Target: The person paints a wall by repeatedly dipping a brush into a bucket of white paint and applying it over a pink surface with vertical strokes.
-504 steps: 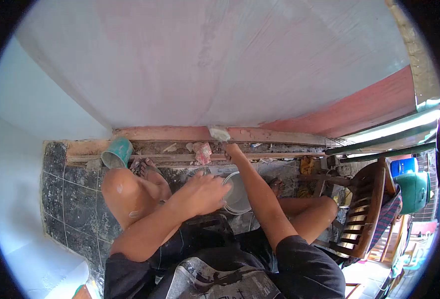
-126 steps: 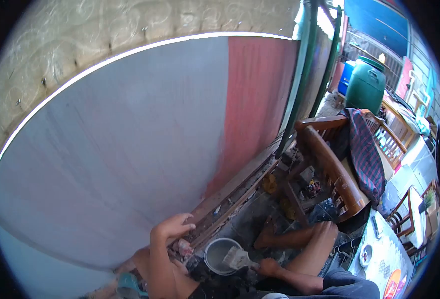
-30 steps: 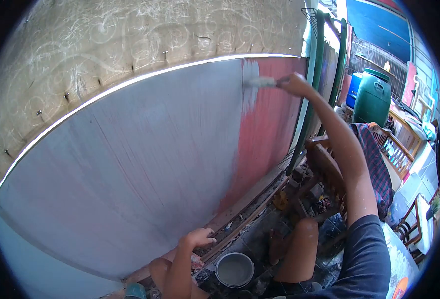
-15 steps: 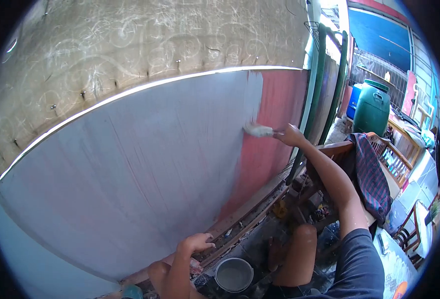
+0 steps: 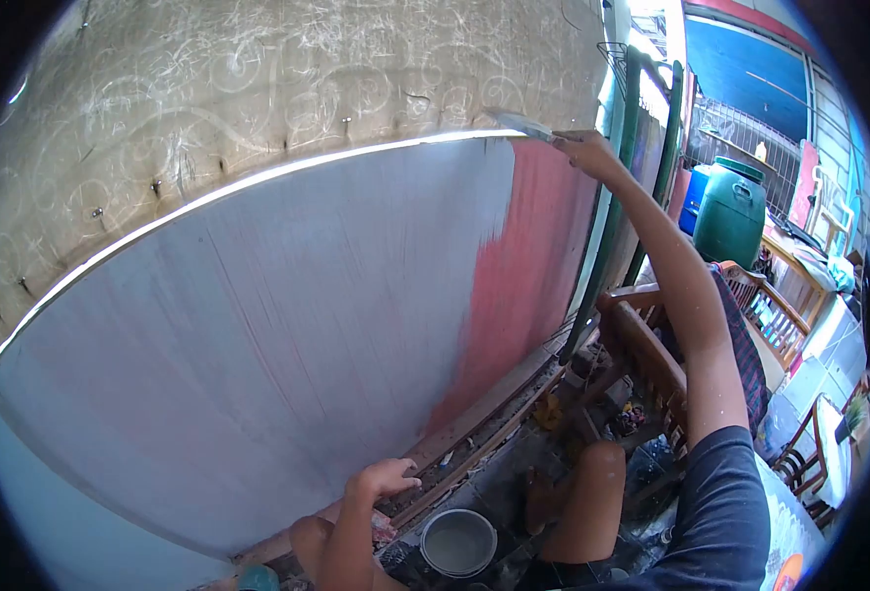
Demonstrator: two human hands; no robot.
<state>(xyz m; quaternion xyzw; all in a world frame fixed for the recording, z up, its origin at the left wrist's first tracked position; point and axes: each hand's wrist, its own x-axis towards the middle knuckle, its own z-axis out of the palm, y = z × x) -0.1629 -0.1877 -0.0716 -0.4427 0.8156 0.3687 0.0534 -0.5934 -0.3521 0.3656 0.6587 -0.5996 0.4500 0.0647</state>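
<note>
My right hand (image 5: 587, 155) grips the handle of a paintbrush (image 5: 521, 125) with pale bristles, held at the top edge of the wall panel. Grey-white paint (image 5: 336, 286) covers most of that panel. A pinkish-red strip (image 5: 518, 281) shows at its right end, with a streaky border between the colours. Low down, my left hand (image 5: 387, 478) hangs near my bent knee, fingers loosely curled and apart, holding nothing. Beside it on the floor stands a bucket (image 5: 495, 542) with greyish liquid inside.
A brown wooden chair (image 5: 642, 345) stands close to my right arm. Green posts (image 5: 628, 148) rise past the panel's right end. Farther back is a green barrel (image 5: 730, 212). A tan patterned sheet (image 5: 287, 89) hangs above the panel. A teal container (image 5: 257, 578) sits at bottom left.
My right hand has raised the paintbrush from the grey-and-red border at mid-panel to the panel's top edge. My left hand and the bucket stay nearly where they were.
</note>
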